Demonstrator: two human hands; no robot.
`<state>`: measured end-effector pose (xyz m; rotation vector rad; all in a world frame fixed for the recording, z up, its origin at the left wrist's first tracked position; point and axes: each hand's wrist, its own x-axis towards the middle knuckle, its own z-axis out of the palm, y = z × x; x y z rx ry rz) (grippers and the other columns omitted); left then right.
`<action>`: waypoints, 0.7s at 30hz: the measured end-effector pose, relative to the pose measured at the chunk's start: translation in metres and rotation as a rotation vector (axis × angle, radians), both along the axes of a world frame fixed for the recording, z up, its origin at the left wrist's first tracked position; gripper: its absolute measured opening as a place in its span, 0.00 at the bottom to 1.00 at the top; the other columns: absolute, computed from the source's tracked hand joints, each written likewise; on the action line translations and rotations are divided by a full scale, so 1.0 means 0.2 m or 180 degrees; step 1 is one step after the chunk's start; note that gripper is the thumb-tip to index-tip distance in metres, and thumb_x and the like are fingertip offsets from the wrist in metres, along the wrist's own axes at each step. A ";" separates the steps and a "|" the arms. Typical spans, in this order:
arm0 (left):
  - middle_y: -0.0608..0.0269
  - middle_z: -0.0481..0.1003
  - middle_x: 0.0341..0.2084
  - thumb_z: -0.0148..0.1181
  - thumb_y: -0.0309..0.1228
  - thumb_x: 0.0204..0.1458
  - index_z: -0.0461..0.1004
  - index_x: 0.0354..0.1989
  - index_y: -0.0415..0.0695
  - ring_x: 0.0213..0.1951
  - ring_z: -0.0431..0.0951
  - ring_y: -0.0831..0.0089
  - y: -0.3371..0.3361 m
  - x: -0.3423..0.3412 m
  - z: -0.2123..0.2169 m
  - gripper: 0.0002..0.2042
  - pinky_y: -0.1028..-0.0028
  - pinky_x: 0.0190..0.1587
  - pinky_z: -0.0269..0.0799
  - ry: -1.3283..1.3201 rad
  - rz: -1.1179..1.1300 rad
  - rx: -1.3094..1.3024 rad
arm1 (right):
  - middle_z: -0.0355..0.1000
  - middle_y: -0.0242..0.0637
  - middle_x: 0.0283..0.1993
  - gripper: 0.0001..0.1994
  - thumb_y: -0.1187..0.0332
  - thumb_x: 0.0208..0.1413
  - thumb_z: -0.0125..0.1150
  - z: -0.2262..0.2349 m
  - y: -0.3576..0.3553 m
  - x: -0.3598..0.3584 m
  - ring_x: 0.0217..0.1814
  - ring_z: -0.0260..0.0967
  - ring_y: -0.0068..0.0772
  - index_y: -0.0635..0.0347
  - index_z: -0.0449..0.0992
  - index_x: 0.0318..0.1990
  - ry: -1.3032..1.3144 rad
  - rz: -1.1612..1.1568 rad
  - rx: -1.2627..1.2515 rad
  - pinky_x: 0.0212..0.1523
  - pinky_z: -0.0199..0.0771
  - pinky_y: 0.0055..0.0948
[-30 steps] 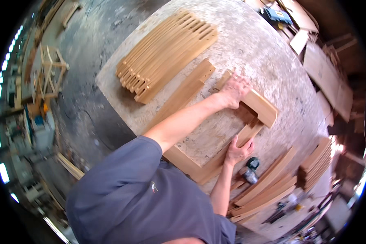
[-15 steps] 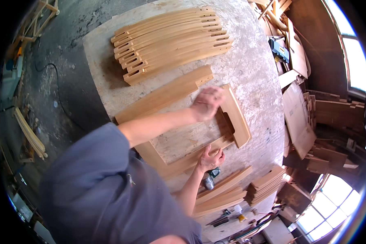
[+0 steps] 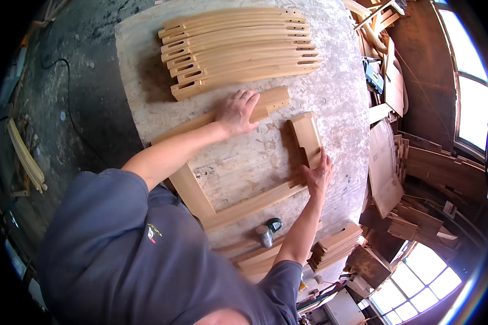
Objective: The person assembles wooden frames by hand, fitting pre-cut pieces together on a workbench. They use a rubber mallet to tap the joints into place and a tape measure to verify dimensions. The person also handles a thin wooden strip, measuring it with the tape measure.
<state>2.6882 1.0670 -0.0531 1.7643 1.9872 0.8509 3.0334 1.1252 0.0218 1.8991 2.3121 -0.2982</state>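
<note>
A wooden frame lies on the pale worktop, its parts arranged in a rough rectangle. My left hand (image 3: 237,112) grips the far wooden rail (image 3: 278,98) from above, fingers over its far side and thumb toward me. At the right, my right hand (image 3: 318,172) has its fingers and thumb around the near end of a short wooden crosspiece (image 3: 306,132) with a cut-out in its inner edge. This end meets the near rail (image 3: 255,205), though my hand partly hides the joint. Another crosspiece (image 3: 193,190) joins the near rail at the left.
Curved slotted slats (image 3: 238,51) lie side by side at the worktop's far side. Nearer me are a grey tool with a dark green round end (image 3: 265,234) and stacked wooden strips (image 3: 336,246). Wood scraps (image 3: 425,222) crowd the right; a cable (image 3: 70,103) crosses the floor at left.
My left hand has left the right crosspiece and moved left onto the far rail. My right hand has shifted from the near rail to the right crosspiece's near end. The view has moved slightly.
</note>
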 end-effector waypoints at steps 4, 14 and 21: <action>0.56 0.69 0.57 0.75 0.40 0.37 0.68 0.60 0.40 0.59 0.67 0.58 -0.01 0.00 0.01 0.38 0.57 0.63 0.63 0.0031 -0.0012 0.0060 | 0.60 0.43 0.70 0.42 0.59 0.40 0.76 -0.08 0.07 0.07 0.68 0.60 0.54 0.46 0.67 0.68 -0.0539 -0.0226 0.0469 0.63 0.68 0.46; 0.51 0.70 0.57 0.72 0.39 0.43 0.70 0.59 0.41 0.59 0.68 0.53 -0.08 -0.08 0.03 0.33 0.56 0.62 0.65 0.0041 -0.0161 0.0453 | 0.72 0.36 0.21 0.08 0.72 0.52 0.66 1.23 -0.50 -0.49 0.26 0.70 0.28 0.62 0.76 0.24 0.6061 0.0264 0.0876 0.49 0.78 0.37; 0.47 0.69 0.58 0.71 0.33 0.45 0.70 0.60 0.41 0.61 0.67 0.50 -0.48 -0.28 0.17 0.31 0.55 0.64 0.64 0.0258 -0.0810 0.0624 | 0.70 0.42 0.14 0.09 0.90 0.33 0.59 2.02 -1.29 -0.51 0.17 0.70 0.34 0.67 0.73 0.12 0.7594 0.2200 0.0520 0.35 0.82 0.37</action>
